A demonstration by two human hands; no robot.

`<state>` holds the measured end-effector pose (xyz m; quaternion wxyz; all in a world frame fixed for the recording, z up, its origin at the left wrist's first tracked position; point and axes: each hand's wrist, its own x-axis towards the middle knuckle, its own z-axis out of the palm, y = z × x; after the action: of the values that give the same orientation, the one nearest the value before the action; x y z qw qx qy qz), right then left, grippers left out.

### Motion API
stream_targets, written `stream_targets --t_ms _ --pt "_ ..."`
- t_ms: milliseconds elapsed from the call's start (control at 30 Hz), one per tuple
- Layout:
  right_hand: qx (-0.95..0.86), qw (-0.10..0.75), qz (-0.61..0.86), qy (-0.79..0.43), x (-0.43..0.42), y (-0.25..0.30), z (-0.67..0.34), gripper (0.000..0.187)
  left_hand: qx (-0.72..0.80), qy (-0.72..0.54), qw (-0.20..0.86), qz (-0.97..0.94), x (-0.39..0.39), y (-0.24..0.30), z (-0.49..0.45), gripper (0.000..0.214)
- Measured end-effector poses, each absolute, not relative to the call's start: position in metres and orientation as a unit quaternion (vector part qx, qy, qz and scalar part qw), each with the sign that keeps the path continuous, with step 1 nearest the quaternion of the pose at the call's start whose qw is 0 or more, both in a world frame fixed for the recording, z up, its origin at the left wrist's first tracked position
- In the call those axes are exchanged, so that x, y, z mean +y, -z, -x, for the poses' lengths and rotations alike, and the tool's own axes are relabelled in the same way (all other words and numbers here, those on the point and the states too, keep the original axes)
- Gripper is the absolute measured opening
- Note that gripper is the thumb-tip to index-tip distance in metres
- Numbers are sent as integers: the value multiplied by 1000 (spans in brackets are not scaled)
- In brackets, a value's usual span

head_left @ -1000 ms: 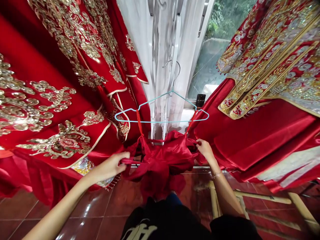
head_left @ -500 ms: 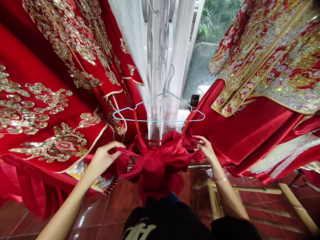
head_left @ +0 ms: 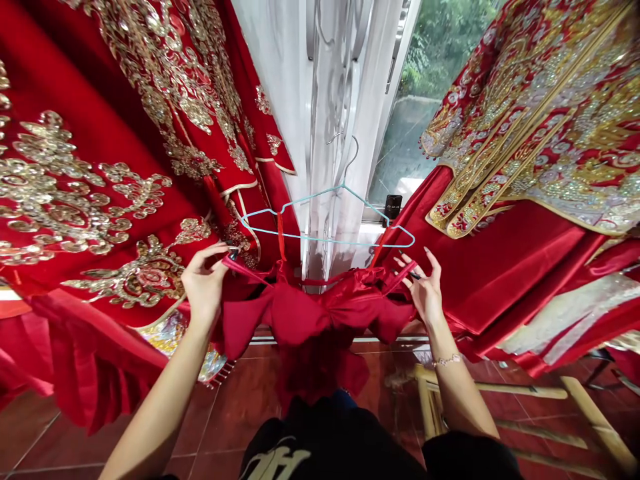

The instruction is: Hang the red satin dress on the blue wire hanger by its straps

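Observation:
A red satin dress hangs by thin loops from a light blue hanger with a metal hook. My left hand pinches a red strap at the dress's left side and holds it out and up. At the other side my right hand has thumb and forefinger closed on a matching strap, its other fingers raised. A small dark item shows at each hand's fingertips, too small to name. The dress's lower part hangs in front of my black shirt.
Red garments with gold sequins hang at the left. A beaded red and gold jacket hangs at the right. Behind the hanger are a white curtain, a window and a phone. A bamboo chair stands at lower right.
My left hand has risen, pulling its strap upward. My right hand has turned and now lifts its strap into view. The dress front has spread flatter, and the view has shifted slightly.

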<state>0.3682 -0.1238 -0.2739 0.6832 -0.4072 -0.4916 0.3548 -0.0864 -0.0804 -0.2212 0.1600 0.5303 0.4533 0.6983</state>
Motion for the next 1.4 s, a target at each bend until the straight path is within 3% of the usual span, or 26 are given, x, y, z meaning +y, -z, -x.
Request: stream_targets --t_ms 200,400,533,700,867,1133,1267,1400 --pt "-619 621 431 -215 -96 246 -398 121 410 -724 161 -530 -29 194 91 41" --pt "-706 543 419 -176 -57 217 -417 131 326 -663 203 -642 8 169 75 47" --pt "-727 520 414 -173 -39 200 -409 139 283 -607 203 -714 9 152 56 38" --pt "-699 531 435 -200 -37 193 -392 145 336 -508 184 -772 -17 133 41 25" --pt "-692 536 435 -211 -45 185 -387 140 381 -417 172 -807 -19 123 48 31" --pt "-722 504 396 -259 -46 146 -367 127 377 -418 157 -812 6 132 50 37" --pt "-766 449 412 -206 -40 126 -380 121 373 -411 143 -820 13 139 53 38" --pt "-797 401 429 -141 -46 123 -405 92 398 -420 61 -813 -5 149 64 37"
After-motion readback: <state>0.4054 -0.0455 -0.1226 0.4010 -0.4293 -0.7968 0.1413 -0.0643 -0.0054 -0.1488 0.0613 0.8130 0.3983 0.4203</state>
